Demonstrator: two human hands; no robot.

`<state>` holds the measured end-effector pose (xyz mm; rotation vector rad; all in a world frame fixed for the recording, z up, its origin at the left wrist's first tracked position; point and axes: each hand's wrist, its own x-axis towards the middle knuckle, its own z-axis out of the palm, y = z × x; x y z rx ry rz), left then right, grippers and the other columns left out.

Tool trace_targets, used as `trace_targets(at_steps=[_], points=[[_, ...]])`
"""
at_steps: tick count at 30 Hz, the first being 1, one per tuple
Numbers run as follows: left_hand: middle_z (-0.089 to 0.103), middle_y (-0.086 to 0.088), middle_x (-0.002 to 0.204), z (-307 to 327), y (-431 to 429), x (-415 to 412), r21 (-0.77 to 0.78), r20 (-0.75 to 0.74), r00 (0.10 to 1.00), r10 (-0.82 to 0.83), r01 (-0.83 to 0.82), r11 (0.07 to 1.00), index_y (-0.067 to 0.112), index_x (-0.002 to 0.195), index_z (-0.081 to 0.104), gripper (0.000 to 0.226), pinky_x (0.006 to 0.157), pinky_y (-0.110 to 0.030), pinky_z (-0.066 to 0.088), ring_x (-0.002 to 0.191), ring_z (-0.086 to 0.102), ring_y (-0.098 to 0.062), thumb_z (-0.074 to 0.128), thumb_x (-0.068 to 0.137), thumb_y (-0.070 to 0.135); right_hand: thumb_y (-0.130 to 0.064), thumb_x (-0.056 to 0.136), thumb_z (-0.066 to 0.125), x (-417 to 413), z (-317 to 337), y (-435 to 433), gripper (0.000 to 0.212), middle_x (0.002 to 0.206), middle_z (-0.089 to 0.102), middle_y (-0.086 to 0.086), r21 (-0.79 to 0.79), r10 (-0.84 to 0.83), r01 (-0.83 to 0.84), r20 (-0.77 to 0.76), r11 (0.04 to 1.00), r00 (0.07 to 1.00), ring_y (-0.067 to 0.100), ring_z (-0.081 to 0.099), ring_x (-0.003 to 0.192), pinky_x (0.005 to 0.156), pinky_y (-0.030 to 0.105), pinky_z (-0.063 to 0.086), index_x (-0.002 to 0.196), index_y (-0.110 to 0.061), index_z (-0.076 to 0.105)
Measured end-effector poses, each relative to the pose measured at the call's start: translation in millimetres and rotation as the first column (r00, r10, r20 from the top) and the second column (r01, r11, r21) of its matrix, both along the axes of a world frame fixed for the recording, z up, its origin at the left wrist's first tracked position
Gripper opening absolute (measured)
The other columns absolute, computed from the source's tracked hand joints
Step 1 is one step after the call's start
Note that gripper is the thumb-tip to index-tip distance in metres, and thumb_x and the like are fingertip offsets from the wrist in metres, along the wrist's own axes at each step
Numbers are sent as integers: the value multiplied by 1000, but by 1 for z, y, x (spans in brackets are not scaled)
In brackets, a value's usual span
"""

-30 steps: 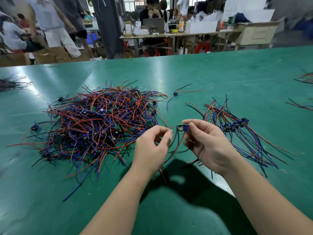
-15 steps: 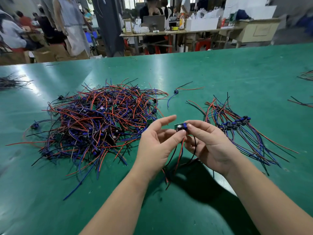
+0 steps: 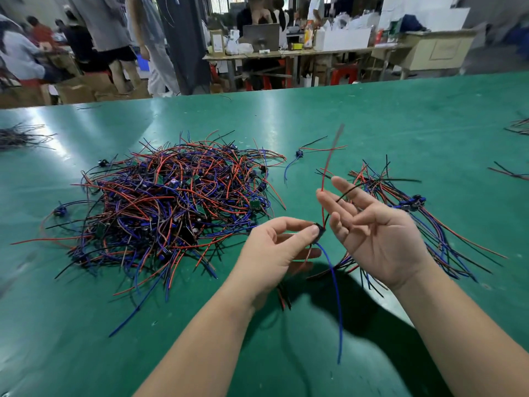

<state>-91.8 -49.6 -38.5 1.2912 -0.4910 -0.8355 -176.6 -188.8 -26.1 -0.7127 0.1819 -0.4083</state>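
Two bare hands hover just above the green table, between a big tangled pile of red, blue and black leads on their left and a straighter bundle on their right. The left hand pinches a small dark module between thumb and forefinger. Those fingertips hide most of it, so I cannot make out its shape. From it a red wire rises, its top blurred. A black wire arcs past the fingers of the right hand, and a blue wire hangs down towards the near edge. More wire ends poke out from under the left palm, half hidden.

The right hand is spread wide, palm up, gripping nothing. One stray piece lies alone beyond the hands. A dark heap at the table's left edge is partly cut off from view. On the far bench stands a white box; what it holds cannot be seen from here.
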Motion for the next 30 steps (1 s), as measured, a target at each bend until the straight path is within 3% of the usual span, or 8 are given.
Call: trace_targets(at_steps=[5, 9, 14, 19, 21, 24, 26, 30], points=[[72, -6, 79, 0, -2, -2, -24, -76, 997, 5, -7, 1000, 11, 84, 69, 23, 58, -21, 54, 63, 64, -11, 72, 67, 26, -7, 64, 67, 6, -6, 5, 42, 81, 68, 2, -250, -115, 75, -150, 965, 982, 5, 56, 55, 51, 12, 45, 105, -6, 63], [70, -5, 68, -1, -2, 0, -43, 0, 998, 60, -59, 997, 6, 86, 69, 30, 55, -19, 52, 55, 62, -7, 76, 61, 22, -28, 62, 72, 5, -12, 10, 28, 65, 56, 3, -563, -133, -42, -266, 826, 955, 5, 38, 49, 49, 16, 31, 79, -7, 75], [71, 0, 66, -6, -1, 3, 54, 233, 969, 77, -92, 994, 8, 81, 70, 14, 62, -22, 55, 60, 64, -8, 80, 72, 5, -14, 74, 71, 2, -10, 8, 10, 63, 60, 10, -606, -131, -79, -293, 792, 947, 9, 43, 47, 43, 15, 34, 75, -4, 72], [70, 10, 63, -8, 0, -2, 97, 607, 787, 107, -207, 974, 22, 71, 69, 16, 59, -13, 47, 56, 61, 1, 81, 71, 12, -1, 87, 61, 1, -11, 7, 11, 55, 60, 1, -715, -216, -77, -309, 695, 926, 6, 50, 48, 47, 15, 39, 83, -4, 71], [70, 5, 64, -4, 0, -3, 90, 483, 869, 106, -170, 981, 19, 73, 68, 17, 60, -20, 52, 59, 64, -5, 81, 71, 7, -3, 83, 63, -3, -5, 4, 10, 56, 62, 0, -704, -199, -73, -296, 706, 934, 4, 52, 49, 49, 14, 41, 83, -8, 72], [69, -6, 65, 8, 2, -6, 36, 70, 997, -44, 41, 999, 9, 79, 66, 14, 52, -23, 53, 56, 67, -13, 74, 75, -2, -13, 71, 64, -9, 6, -4, 11, 59, 63, 3, -583, -179, 12, -231, 812, 956, 5, 56, 49, 47, 12, 44, 77, -9, 72], [70, -8, 69, 13, 6, -6, 64, -30, 979, -201, 203, 977, 11, 77, 69, 13, 50, -20, 52, 56, 68, -14, 70, 78, -1, -14, 69, 63, -12, 13, -11, 14, 60, 64, 1, -493, -239, 120, -184, 862, 953, 4, 55, 47, 46, 11, 44, 79, -7, 70], [72, -4, 75, 12, 11, -11, 148, -33, 892, -450, 450, 881, 21, 77, 76, 19, 57, -22, 55, 63, 69, -14, 70, 79, 3, -11, 80, 62, -13, 15, -24, 11, 59, 61, -1, -363, -363, 270, -219, 892, 906, 3, 51, 44, 39, 10, 38, 87, -4, 66]])
